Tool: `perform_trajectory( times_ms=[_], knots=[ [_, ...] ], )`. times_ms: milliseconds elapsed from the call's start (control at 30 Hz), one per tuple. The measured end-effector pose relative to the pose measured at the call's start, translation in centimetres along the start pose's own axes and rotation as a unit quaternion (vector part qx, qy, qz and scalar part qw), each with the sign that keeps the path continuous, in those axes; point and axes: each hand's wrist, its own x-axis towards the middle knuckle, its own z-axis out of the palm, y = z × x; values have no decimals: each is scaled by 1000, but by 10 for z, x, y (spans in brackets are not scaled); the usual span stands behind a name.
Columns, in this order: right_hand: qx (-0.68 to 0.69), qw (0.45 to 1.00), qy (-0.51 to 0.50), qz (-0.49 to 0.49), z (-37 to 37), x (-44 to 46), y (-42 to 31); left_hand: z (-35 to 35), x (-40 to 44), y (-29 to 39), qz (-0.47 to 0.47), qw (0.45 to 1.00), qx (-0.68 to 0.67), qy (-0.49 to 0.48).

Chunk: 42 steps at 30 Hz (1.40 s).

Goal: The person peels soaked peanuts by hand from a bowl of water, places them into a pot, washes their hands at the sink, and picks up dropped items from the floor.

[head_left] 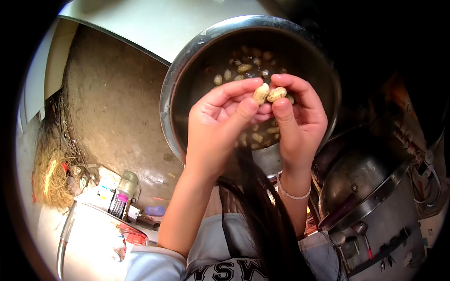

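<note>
Both hands are raised over a large metal basin (167, 100) of dark water with several peanuts (244, 68) in it. My left hand (225, 110) pinches a pale peanut pod (261, 94) between thumb and fingers. Close beside it, my right hand (300, 110) holds a shorter, brown-speckled peanut pod (276, 94) with its thumb and fingertips. The two pods are side by side, nearly touching. Part of another pod (290, 98) shows behind the fingers of my right hand. Long dark hair hangs below the hands, across the basin's near rim.
A pale surface (126, 16) lies beyond the basin. Metal bowls (361, 187) stand at the right. At the lower left are a glass jar (127, 181) and a red basket (133, 235). A straw broom (50, 180) is at the far left, beside the brown floor (119, 103).
</note>
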Motion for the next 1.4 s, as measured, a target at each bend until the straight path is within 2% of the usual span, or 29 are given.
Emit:
perform_trajectory(
  times_ms=[33,233,400,500,567,700,767,833,967,1033,1100,1167,1300,1367,1400],
  knots=[
    [0,1000,2,1,-1,-1,1,1,-1,1,-2,1000,0,0],
    [-123,970,-109,-182,-11,6,6,7,-6,3,42,999,11,-25],
    [-153,974,-54,-159,-2,2,6,11,-9,5,60,997,29,-23],
    [-102,981,-15,-164,3,-4,8,12,-8,7,45,997,48,-27],
    [-83,990,58,-100,9,-10,3,13,-8,7,31,998,42,-33],
    [-59,989,50,-128,4,-7,5,18,-11,8,14,999,27,-33],
    [-3,991,-6,-134,-2,-4,6,20,-11,10,-1,1000,3,-30],
    [-20,989,-31,-141,-6,-2,4,22,-12,11,-24,1000,-11,-17],
    [-19,985,-77,-152,-7,0,2,24,-13,11,-11,1000,3,-11],
    [-36,982,-63,-172,-6,1,4,27,-13,11,25,998,57,10],
    [-53,979,-51,-192,-8,2,4,28,-13,12,20,998,51,17],
    [-77,969,-118,-203,-13,5,2,28,-12,12,13,999,44,22],
    [-97,971,-90,-201,-8,5,0,32,-10,13,-5,998,49,32],
    [-58,977,-40,-201,-3,4,1,31,-12,14,-20,998,42,39],
    [-50,976,-54,-205,-4,5,1,30,-12,14,-29,998,39,37]
  ],
)
